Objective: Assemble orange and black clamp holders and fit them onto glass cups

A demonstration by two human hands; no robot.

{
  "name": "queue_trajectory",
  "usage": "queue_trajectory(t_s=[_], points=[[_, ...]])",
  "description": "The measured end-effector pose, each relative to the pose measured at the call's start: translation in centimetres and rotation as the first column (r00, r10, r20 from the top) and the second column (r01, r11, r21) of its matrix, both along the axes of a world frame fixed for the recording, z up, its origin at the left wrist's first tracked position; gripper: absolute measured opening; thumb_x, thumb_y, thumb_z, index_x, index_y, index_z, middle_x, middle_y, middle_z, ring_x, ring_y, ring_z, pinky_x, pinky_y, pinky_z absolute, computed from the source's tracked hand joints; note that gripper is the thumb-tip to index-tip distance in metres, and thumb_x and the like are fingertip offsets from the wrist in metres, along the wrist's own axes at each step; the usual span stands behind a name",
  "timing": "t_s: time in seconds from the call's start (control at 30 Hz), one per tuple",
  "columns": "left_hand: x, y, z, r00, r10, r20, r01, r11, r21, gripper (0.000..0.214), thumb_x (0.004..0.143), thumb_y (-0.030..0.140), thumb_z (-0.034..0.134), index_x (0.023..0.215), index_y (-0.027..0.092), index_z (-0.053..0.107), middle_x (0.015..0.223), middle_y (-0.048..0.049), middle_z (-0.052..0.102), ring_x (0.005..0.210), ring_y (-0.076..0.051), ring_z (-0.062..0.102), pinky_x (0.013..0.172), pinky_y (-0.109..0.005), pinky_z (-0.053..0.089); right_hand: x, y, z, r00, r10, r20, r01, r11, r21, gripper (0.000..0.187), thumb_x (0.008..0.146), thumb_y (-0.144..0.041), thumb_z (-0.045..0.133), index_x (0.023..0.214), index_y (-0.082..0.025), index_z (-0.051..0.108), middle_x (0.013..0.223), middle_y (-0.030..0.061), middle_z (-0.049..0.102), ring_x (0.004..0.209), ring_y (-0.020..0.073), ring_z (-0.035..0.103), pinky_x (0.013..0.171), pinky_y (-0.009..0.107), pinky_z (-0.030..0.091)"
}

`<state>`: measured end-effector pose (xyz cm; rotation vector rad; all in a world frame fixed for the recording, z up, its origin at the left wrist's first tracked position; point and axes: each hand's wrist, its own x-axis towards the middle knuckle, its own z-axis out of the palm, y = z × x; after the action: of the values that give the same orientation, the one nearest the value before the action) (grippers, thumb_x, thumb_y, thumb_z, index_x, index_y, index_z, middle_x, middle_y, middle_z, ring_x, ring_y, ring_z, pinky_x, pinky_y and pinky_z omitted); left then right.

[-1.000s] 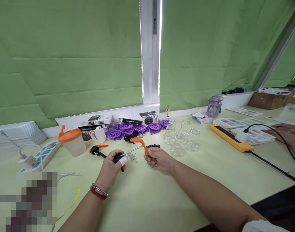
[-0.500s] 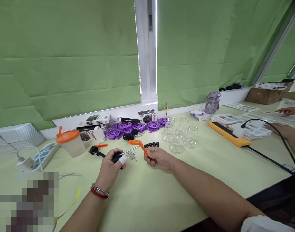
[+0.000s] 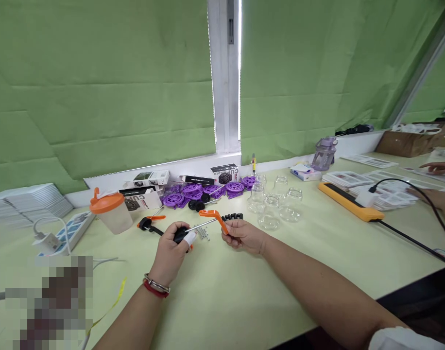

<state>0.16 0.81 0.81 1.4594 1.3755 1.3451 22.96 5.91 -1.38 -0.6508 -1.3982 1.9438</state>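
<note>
My left hand is closed round a small black part from which a thin metal rod sticks out to the right; one fingertip is wrapped in white tape. My right hand pinches the lower end of an orange bent handle that sits on the far end of that rod. Both hands hover just above the pale green table. Loose metal screws lie under the rod. Another black-and-orange assembled piece lies to the left.
Purple wheels, small boxes and clear glass jars lie beyond my hands. An orange-lidded cup and a power strip are on the left. A yellow bar, black cable, and another person's hands are at right.
The view has shifted slightly. My hands hold the same rod and orange handle, lifted a touch and kept close together.
</note>
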Motion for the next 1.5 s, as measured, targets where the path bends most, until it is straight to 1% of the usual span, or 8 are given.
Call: queue_trajectory(t_s=[0.17, 0.47, 0.77, 0.93, 1.07, 1.17, 1.27, 1.5], points=[[-0.2, 0.2, -0.4, 1.000, -0.021, -0.011, 0.021, 1.000, -0.008, 0.027, 0.077, 0.036, 0.065, 0.096, 0.020, 0.054, 0.063, 0.0041, 0.054, 0.055, -0.012, 0.052, 0.056, -0.026, 0.044, 0.0, -0.1, 0.1, 0.999, -0.022, 0.048, 0.021, 1.000, 0.021, 0.037, 0.074, -0.047, 0.068, 0.072, -0.016, 0.048, 0.061, -0.0031, 0.051, 0.044, 0.0032, 0.032, 0.046, 0.020, 0.016], [1.0, -1.0, 0.3, 0.979, -0.133, -0.154, 0.144, 0.987, 0.066, 0.035, 0.074, 0.035, 0.069, 0.102, 0.020, 0.054, 0.097, -0.0037, 0.059, 0.085, -0.016, 0.058, 0.077, -0.031, 0.049, -1.0, -1.1, -0.1, 0.989, 0.013, 0.150, -0.015, 1.000, 0.012, 0.040, 0.072, -0.050, 0.070, 0.076, -0.014, 0.054, 0.060, -0.0031, 0.050, 0.047, 0.0034, 0.034, 0.047, 0.020, 0.021], [1.3, -1.0, 0.1, 0.968, -0.251, 0.008, 0.250, 0.965, 0.076, 0.063, 0.062, 0.029, 0.079, 0.118, 0.022, 0.052, 0.107, -0.0088, 0.061, 0.099, -0.023, 0.061, 0.085, -0.038, 0.050, -1.0, -1.4, -0.1, 0.986, 0.115, 0.117, -0.120, 0.992, 0.029, 0.036, 0.074, -0.046, 0.070, 0.076, -0.013, 0.056, 0.060, -0.0022, 0.051, 0.047, 0.0037, 0.034, 0.046, 0.021, 0.018], [1.1, -1.2, 0.2, 0.959, -0.276, -0.067, 0.283, 0.944, 0.171, 0.058, 0.069, 0.029, 0.075, 0.123, 0.026, 0.055, 0.107, -0.0070, 0.062, 0.100, -0.021, 0.059, 0.086, -0.035, 0.049, -1.2, -1.5, -0.3, 0.979, 0.167, 0.113, -0.170, 0.985, 0.020, 0.037, 0.074, -0.046, 0.069, 0.071, -0.012, 0.056, 0.058, -0.0018, 0.051, 0.046, 0.0040, 0.035, 0.045, 0.021, 0.019], [0.8, -1.0, 0.3, 0.975, -0.216, -0.060, 0.223, 0.962, 0.160, 0.032, 0.072, 0.031, 0.073, 0.102, 0.021, 0.067, 0.093, -0.0054, 0.065, 0.080, -0.016, 0.060, 0.071, -0.028, 0.049, -1.7, -1.5, -0.6, 0.989, 0.059, 0.134, -0.056, 0.998, -0.021, 0.037, 0.074, -0.049, 0.068, 0.076, -0.013, 0.059, 0.060, -0.0008, 0.054, 0.045, 0.0051, 0.038, 0.044, 0.021, 0.020], [0.0, -0.2, 0.1, 0.992, -0.058, 0.109, 0.045, 0.992, 0.114, 0.035, 0.076, 0.036, 0.069, 0.106, 0.020, 0.062, 0.062, 0.0029, 0.057, 0.051, -0.009, 0.049, 0.052, -0.023, 0.043, -2.1, -1.4, -0.7, 0.986, -0.032, 0.163, 0.030, 0.999, 0.012, 0.039, 0.077, -0.051, 0.063, 0.080, -0.012, 0.061, 0.060, -0.0013, 0.053, 0.045, 0.0052, 0.037, 0.044, 0.021, 0.020], [-1.0, 1.0, -0.3, 0.965, 0.071, 0.253, -0.112, 0.982, 0.153, 0.037, 0.076, 0.039, 0.067, 0.107, 0.019, 0.061, 0.062, 0.0035, 0.055, 0.050, -0.008, 0.049, 0.050, -0.022, 0.040, -2.3, -1.3, -1.0, 0.958, -0.130, 0.255, 0.098, 0.986, 0.135, 0.030, 0.076, -0.043, 0.066, 0.080, -0.013, 0.060, 0.059, -0.0036, 0.050, 0.049, 0.0059, 0.036, 0.048, 0.021, 0.025], [-1.8, 2.5, -1.3, 0.907, 0.145, 0.395, -0.216, 0.966, 0.141, 0.039, 0.074, 0.043, 0.069, 0.102, 0.017, 0.060, 0.069, 0.0021, 0.056, 0.049, -0.007, 0.048, 0.047, -0.021, 0.037, -3.5, -1.1, -2.2, 0.704, -0.480, 0.524, 0.081, 0.786, 0.613, 0.019, 0.082, -0.029, 0.057, 0.095, -0.017, 0.063, 0.073, 0.0008, 0.059, 0.062, 0.0112, 0.049, 0.059, 0.024, 0.035]])
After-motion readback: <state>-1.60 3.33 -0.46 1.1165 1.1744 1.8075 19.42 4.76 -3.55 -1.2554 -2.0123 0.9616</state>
